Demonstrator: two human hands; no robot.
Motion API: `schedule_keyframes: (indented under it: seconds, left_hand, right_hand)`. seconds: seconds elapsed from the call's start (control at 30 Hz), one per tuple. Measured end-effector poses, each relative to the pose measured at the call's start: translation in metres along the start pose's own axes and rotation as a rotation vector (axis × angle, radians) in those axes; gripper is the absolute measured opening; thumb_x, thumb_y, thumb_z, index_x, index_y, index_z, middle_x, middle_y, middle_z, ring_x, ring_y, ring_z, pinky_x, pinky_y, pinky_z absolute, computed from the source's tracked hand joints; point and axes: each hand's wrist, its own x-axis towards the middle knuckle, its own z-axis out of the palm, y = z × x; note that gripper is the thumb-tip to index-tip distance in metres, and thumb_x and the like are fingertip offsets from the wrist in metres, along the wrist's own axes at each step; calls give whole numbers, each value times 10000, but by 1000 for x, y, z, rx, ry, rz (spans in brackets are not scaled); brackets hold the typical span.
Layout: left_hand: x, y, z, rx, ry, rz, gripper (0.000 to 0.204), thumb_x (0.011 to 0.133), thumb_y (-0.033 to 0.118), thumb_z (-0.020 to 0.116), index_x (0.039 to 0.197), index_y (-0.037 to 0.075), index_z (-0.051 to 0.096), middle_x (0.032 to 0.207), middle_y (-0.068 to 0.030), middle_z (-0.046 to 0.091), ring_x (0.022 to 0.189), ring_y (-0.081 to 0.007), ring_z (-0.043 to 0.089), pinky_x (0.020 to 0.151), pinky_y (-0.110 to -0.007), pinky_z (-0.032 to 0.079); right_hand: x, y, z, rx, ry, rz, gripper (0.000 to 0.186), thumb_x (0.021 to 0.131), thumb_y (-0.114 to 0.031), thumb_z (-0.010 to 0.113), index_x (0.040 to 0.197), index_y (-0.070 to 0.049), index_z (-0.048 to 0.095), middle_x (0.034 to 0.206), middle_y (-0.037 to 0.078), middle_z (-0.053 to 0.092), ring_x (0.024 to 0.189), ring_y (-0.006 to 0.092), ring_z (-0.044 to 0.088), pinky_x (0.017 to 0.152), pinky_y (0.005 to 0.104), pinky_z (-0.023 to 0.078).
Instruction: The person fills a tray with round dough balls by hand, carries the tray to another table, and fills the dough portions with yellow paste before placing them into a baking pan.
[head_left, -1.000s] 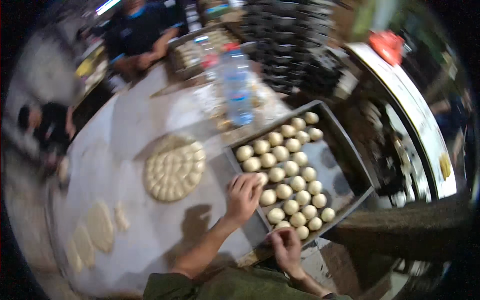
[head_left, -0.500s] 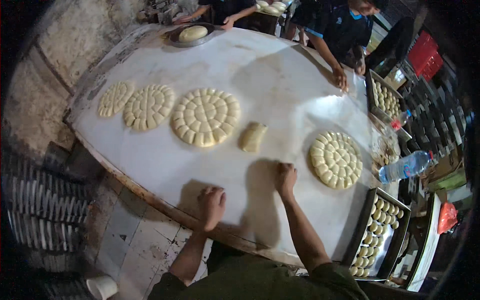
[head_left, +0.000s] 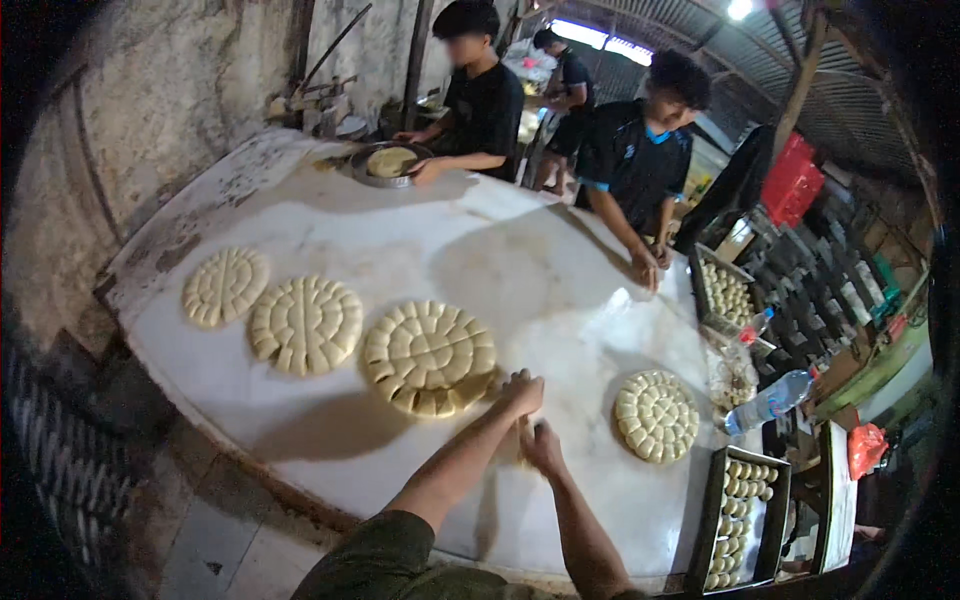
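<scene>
While left hand (head_left: 522, 393) and right hand (head_left: 543, 449) curl close together, grip unclear, scored dough disc (head_left: 430, 352) just beside

White tbl (head_left: 560, 340) has 4 scored dough rounds (head_left: 430, 350), 3 lft & 1 rt, + metal pan (head_left: 390, 182) nr far edge.

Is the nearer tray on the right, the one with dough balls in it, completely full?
No, only partly full: the dough balls sit mostly toward its left, and bare tray floor shows on the right.
</scene>
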Motion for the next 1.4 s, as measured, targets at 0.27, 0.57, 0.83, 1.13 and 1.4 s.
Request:
schedule_keyframes:
  seconds: [0.27, 0.57, 0.83, 1.13, 1.4]
  left_hand:
    - [-77, 80, -12, -122, 85, 199, 326, 878, 344, 512, 1056, 84, 597, 1093, -218, 539, 1023, -351, 511, 825, -494, 453]
    - [-323, 93, 36, -741, -811, -106, 430, 924, 420, 492, 1051, 9, 495, 756, -61, 535, 556, -128, 473, 502, -311, 436]
    - [-396, 55, -30, -1266, -486, -457, 282, 878, 221, 615, 1051, 22, 516, 858, -44, 524, 673, -109, 470, 538, -259, 403]
    - [-283, -110, -47, -397, 163, 34, 260, 815, 341, 649, 917, 102, 653, 976, -99, 606, 994, -244, 558, 814, -383, 474]
    - [-269, 6, -4, 80, 256, 431, 248, 849, 298, 515, 831, 79, 629, 933, -85, 594, 976, -270, 523, 873, -419, 410]
  right_hand:
    - [-257, 80, -105, 1096, -106, 585, 380, 906, -263, 554, 1197, -35, 464, 922, 133, 621, 682, 155, 582, 541, 283, 468]
    - [-270, 58, -77, 213, -502, 20, 667, 765, -274, 743, 1163, 8, 288, 856, 152, 637, 710, 188, 594, 618, 316, 489]
    - [-309, 25, -98, 453, -759, 4, 316, 759, -111, 735, 997, -20, 548, 944, 89, 590, 868, 174, 567, 709, 326, 484]
    - [-207, 138, -86, -59, -26, -139, 378, 805, -277, 685, 1038, -9, 555, 945, 165, 553, 907, 272, 533, 808, 379, 416]
    - [-184, 99, 31, -27, 150, -285, 240, 838, -203, 538, 1043, -90, 593, 1107, 166, 510, 1014, 373, 441, 922, 510, 319]
